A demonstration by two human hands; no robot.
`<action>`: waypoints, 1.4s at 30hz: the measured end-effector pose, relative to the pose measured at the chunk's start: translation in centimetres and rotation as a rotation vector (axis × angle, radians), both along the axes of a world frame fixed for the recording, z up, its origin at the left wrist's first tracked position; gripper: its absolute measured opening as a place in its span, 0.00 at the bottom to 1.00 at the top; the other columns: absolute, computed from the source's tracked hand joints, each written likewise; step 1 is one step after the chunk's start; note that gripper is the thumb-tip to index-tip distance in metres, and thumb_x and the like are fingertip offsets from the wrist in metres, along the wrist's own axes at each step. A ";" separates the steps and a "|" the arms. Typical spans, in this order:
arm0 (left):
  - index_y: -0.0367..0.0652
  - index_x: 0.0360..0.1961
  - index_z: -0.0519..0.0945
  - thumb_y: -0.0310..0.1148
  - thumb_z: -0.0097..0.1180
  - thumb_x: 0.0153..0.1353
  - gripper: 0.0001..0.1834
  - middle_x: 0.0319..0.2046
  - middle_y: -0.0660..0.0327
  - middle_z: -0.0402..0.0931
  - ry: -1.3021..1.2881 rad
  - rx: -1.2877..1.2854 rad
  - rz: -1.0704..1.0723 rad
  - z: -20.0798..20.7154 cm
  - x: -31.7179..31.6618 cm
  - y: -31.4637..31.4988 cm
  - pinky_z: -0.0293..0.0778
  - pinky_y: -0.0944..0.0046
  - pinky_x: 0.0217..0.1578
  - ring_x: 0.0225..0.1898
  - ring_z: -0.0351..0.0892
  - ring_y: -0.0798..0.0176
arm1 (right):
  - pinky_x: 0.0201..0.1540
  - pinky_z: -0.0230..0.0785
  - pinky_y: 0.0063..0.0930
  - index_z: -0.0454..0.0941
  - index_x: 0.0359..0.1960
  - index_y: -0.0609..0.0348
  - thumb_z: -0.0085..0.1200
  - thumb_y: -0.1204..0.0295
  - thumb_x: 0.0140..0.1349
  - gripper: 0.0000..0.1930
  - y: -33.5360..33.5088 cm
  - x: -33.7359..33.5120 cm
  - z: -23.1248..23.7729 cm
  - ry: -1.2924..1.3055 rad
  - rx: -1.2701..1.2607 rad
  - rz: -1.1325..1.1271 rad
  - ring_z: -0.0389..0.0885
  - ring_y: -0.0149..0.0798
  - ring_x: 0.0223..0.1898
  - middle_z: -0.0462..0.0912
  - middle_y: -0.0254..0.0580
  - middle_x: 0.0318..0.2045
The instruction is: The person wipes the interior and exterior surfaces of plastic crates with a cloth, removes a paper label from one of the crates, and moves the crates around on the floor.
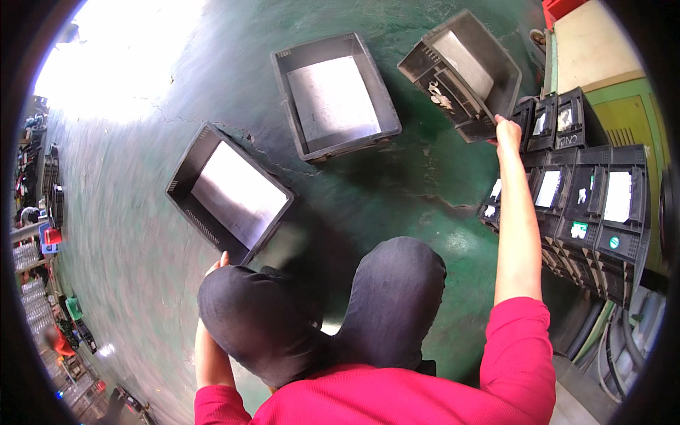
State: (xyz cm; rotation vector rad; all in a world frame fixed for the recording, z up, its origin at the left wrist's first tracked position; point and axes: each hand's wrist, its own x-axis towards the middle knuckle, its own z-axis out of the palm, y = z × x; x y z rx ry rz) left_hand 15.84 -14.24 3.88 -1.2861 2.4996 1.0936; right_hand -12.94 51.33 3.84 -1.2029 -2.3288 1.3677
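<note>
My right hand (pixel 507 134) is closed on the near corner of a dark grey plastic crate (pixel 504 58), which is tilted at the far right with a pale sheet inside. Torn white label scraps stick to its end wall. At the lower left, my left hand (pixel 218 265) is at the near corner of a second grey crate (pixel 185 164), its fingers bent at the rim; my knee hides most of that hand. This crate also has a bright sheet on its bottom. Between the two stands a third grey crate (pixel 279 85), lined with a pale sheet and touched by neither hand.
Stacked dark crates (pixel 591 185) with white labels rise close beside my right arm. Behind them is a green cabinet (pixel 630 113); hoses (pixel 615 347) lie below. Shelving with small goods (pixel 34 297) runs along the left edge. The green floor (pixel 134 212) has cracks.
</note>
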 end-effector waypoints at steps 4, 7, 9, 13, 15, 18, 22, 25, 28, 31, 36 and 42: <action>0.36 0.33 0.77 0.49 0.49 0.60 0.23 0.26 0.61 0.75 -0.028 -0.053 -0.017 4.6 1.6 0.7 0.68 0.65 0.32 0.28 0.72 0.67 | 0.25 0.79 0.41 0.75 0.36 0.77 0.47 0.71 0.52 0.17 -1.2 -1.6 -3.5 -0.004 -0.156 -0.215 0.81 0.50 0.34 0.77 0.59 0.40; 0.36 0.33 0.78 0.49 0.49 0.61 0.23 0.25 0.61 0.75 -0.123 -0.106 -0.034 6.8 2.3 0.9 0.68 0.66 0.32 0.28 0.72 0.67 | 0.28 0.80 0.37 0.75 0.37 0.77 0.46 0.69 0.53 0.19 -3.0 -4.2 -5.0 -0.152 -0.028 -0.196 0.82 0.50 0.34 0.78 0.60 0.40; 0.36 0.33 0.78 0.48 0.49 0.62 0.22 0.23 0.62 0.74 -0.246 -0.096 -0.038 7.4 3.5 -2.0 0.67 0.66 0.31 0.27 0.71 0.69 | 0.27 0.80 0.37 0.75 0.37 0.77 0.47 0.66 0.53 0.20 -4.5 -7.0 -6.2 -0.175 -0.033 -0.109 0.82 0.50 0.34 0.77 0.61 0.42; 0.37 0.33 0.79 0.44 0.45 0.64 0.20 0.16 0.64 0.68 -0.140 -0.102 -0.215 7.7 4.6 -6.2 0.63 0.68 0.24 0.22 0.66 0.71 | 0.49 0.72 0.44 0.60 0.56 0.73 0.55 0.61 0.57 0.32 -5.4 -13.7 -8.7 0.134 -0.627 0.009 0.65 0.53 0.57 0.58 0.60 0.59; 0.37 0.33 0.79 0.43 0.45 0.64 0.19 0.15 0.65 0.66 -0.125 -0.161 -0.305 11.2 0.3 -4.0 0.61 0.68 0.23 0.21 0.64 0.72 | 0.55 0.66 0.45 0.57 0.57 0.74 0.54 0.60 0.59 0.33 -7.0 -15.6 -9.1 0.278 -0.704 0.156 0.61 0.54 0.59 0.58 0.61 0.58; 0.36 0.34 0.79 0.40 0.44 0.65 0.17 0.16 0.65 0.66 -0.114 -0.257 -0.420 15.5 -2.6 -2.1 0.61 0.69 0.24 0.22 0.63 0.74 | 0.50 0.68 0.41 0.61 0.51 0.68 0.52 0.54 0.59 0.30 -14.0 -14.7 -7.8 0.088 -0.698 0.332 0.65 0.43 0.45 0.64 0.48 0.42; 0.35 0.35 0.79 0.33 0.47 0.59 0.13 0.17 0.59 0.69 -0.011 -0.136 -0.733 16.6 -10.8 5.3 0.66 0.67 0.27 0.23 0.67 0.71 | 0.50 0.68 0.40 0.57 0.60 0.62 0.52 0.52 0.57 0.35 -15.8 -7.5 -10.5 -0.176 0.117 0.761 0.72 0.48 0.52 0.72 0.56 0.50; 0.36 0.36 0.79 0.32 0.49 0.56 0.12 0.24 0.52 0.77 0.000 -0.103 -0.932 15.4 -15.6 10.7 0.70 0.64 0.33 0.26 0.76 0.64 | 0.55 0.63 0.47 0.54 0.63 0.57 0.48 0.55 0.57 0.35 -16.4 -4.2 -11.9 -0.175 0.219 1.010 0.70 0.55 0.54 0.71 0.60 0.52; 0.40 0.48 0.75 0.39 0.52 0.57 0.20 0.22 0.51 0.78 -0.102 -0.252 -1.149 15.6 -19.4 18.0 0.72 0.60 0.36 0.29 0.79 0.53 | 0.45 0.70 0.42 0.70 0.49 0.60 0.46 0.57 0.56 0.23 -18.8 -4.2 -1.9 -0.182 0.437 1.068 0.80 0.52 0.37 0.80 0.54 0.35; 0.42 0.57 0.67 0.51 0.53 0.56 0.32 0.17 0.51 0.76 0.024 -0.408 -1.218 14.6 -22.9 22.9 0.73 0.57 0.36 0.29 0.80 0.49 | 0.34 0.75 0.35 0.79 0.30 0.63 0.44 0.54 0.54 0.22 -18.1 -7.1 5.3 -0.292 0.262 1.141 0.83 0.44 0.26 0.82 0.53 0.25; 0.40 0.43 0.78 0.60 0.52 0.53 0.32 0.21 0.49 0.78 0.157 -0.530 -1.180 14.2 -29.7 26.0 0.75 0.56 0.33 0.27 0.80 0.49 | 0.26 0.73 0.30 0.77 0.32 0.64 0.43 0.55 0.57 0.21 -15.0 -6.7 10.5 -0.090 0.021 0.927 0.82 0.36 0.20 0.81 0.46 0.22; 0.44 0.34 0.83 0.63 0.51 0.51 0.31 0.25 0.53 0.80 0.058 -0.576 -1.173 14.8 -33.6 29.2 0.75 0.59 0.35 0.31 0.81 0.53 | 0.35 0.70 0.34 0.78 0.35 0.54 0.49 0.66 0.59 0.08 -16.8 -0.1 8.8 0.614 0.432 0.553 0.79 0.44 0.35 0.79 0.42 0.29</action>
